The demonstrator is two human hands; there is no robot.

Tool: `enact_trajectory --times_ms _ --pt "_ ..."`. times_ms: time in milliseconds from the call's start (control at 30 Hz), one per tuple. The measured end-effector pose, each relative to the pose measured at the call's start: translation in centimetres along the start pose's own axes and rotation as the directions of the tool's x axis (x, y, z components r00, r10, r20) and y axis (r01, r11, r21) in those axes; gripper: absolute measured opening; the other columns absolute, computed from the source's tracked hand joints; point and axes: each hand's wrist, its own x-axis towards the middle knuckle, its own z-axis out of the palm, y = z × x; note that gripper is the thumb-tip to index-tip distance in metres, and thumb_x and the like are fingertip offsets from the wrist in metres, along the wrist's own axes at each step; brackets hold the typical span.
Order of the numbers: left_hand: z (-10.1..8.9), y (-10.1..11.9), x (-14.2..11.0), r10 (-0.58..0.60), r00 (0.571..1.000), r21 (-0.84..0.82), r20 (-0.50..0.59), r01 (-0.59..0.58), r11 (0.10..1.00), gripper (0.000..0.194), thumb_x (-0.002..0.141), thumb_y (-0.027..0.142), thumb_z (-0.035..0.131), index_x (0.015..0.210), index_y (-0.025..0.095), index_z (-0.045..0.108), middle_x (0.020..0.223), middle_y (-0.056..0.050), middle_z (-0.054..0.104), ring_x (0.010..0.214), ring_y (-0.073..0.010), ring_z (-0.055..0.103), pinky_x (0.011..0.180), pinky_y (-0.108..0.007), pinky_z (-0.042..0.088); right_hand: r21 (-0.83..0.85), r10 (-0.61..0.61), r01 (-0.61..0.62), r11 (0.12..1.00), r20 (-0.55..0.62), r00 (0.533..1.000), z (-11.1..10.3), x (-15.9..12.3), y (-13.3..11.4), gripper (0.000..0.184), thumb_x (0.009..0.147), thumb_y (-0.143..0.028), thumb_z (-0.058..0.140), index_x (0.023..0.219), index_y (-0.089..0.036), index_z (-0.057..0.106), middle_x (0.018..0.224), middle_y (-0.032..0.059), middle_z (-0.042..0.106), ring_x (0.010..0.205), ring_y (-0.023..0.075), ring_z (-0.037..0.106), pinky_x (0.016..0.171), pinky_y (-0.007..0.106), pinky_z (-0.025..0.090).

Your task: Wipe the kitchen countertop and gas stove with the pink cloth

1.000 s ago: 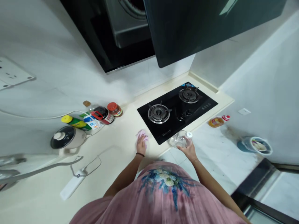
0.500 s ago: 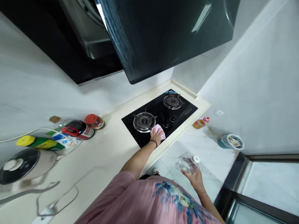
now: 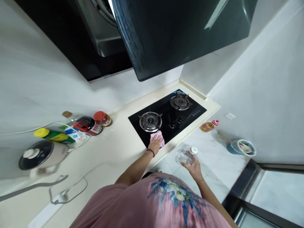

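My left hand (image 3: 155, 144) presses a pink cloth (image 3: 158, 136) onto the front left corner of the black gas stove (image 3: 167, 134), below the left burner (image 3: 150, 121). Its fingers lie over the cloth, and a dark bracelet is on the wrist. In front of the counter, my right hand (image 3: 193, 169) grips a large clear plastic bottle (image 3: 184, 155) with a white cap, held tilted above the floor. The bottle looks see-through; I cannot tell how much is in it.
A black range hood (image 3: 185, 34) hangs low over the stove. Along the wall on the left stand jars, bottles and an electric pot (image 3: 45, 153). A power strip (image 3: 48, 210) with cables lies on the counter. A yellow bottle (image 3: 207, 126) and a bucket (image 3: 242, 148) are on the floor.
My left hand has moved from the counter onto the stove with the cloth, then slightly toward the stove's front left corner. My right hand keeps the bottle, now farther from the stove edge.
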Motion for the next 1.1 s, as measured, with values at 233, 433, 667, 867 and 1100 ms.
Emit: enact_trajectory --times_ms 233,433,667,867,1100 --pt "-0.8 -7.3 -10.7 -0.214 0.970 0.068 -0.120 0.223 0.972 0.069 0.102 0.014 0.045 0.171 0.020 0.043 0.178 -0.009 0.038 0.170 -0.0293 0.020 0.135 -0.055 0.029 0.057 -0.037 0.029 0.998 0.153 0.988 5.3 2.5 -3.4 0.081 0.057 -0.056 0.090 0.124 -0.023 0.061 0.112 0.0078 0.077 0.102 0.0309 0.072 0.094 0.049 0.061" --pt "-2.0 -11.8 -19.7 -0.478 0.861 0.052 -0.175 0.493 0.869 0.065 0.104 0.019 0.043 0.169 0.018 0.047 0.177 -0.013 0.039 0.169 -0.0334 0.022 0.134 -0.057 0.030 0.116 -0.071 0.036 0.993 0.311 0.948 9.7 2.8 -6.0 0.081 0.054 -0.050 0.092 0.124 -0.024 0.060 0.109 0.0068 0.077 0.099 0.0303 0.073 0.090 0.046 0.061" --pt "-3.3 -15.9 -30.4 -0.806 0.527 -0.051 -0.268 0.828 0.558 0.068 0.105 0.025 0.039 0.171 0.012 0.041 0.178 -0.016 0.034 0.169 -0.0371 0.020 0.134 -0.061 0.027 0.186 -0.090 -0.001 0.983 0.484 0.870 13.8 1.7 -8.1 0.080 0.053 -0.044 0.092 0.125 -0.026 0.061 0.115 0.0069 0.077 0.107 0.0320 0.073 0.097 0.049 0.061" --pt "-3.1 -15.9 -32.6 -0.856 0.417 -0.103 -0.304 0.879 0.465 0.067 0.106 0.027 0.037 0.171 0.012 0.042 0.178 -0.016 0.035 0.170 -0.0363 0.017 0.136 -0.061 0.023 0.187 -0.105 -0.025 0.982 0.653 0.750 16.0 0.9 -9.1 0.080 0.051 -0.041 0.092 0.124 -0.026 0.063 0.114 0.0028 0.077 0.109 0.0286 0.072 0.104 0.049 0.057" --pt "-3.0 -15.5 -31.9 -0.863 0.407 -0.124 -0.300 0.880 0.458 0.067 0.106 0.027 0.037 0.171 0.010 0.041 0.179 -0.017 0.033 0.169 -0.0387 0.017 0.136 -0.062 0.021 -0.144 0.093 0.032 0.989 0.774 0.626 18.9 0.6 -12.0 0.052 0.051 -0.038 0.093 0.098 -0.027 0.073 0.084 -0.0032 0.077 0.083 0.0240 0.072 0.079 0.037 0.056"
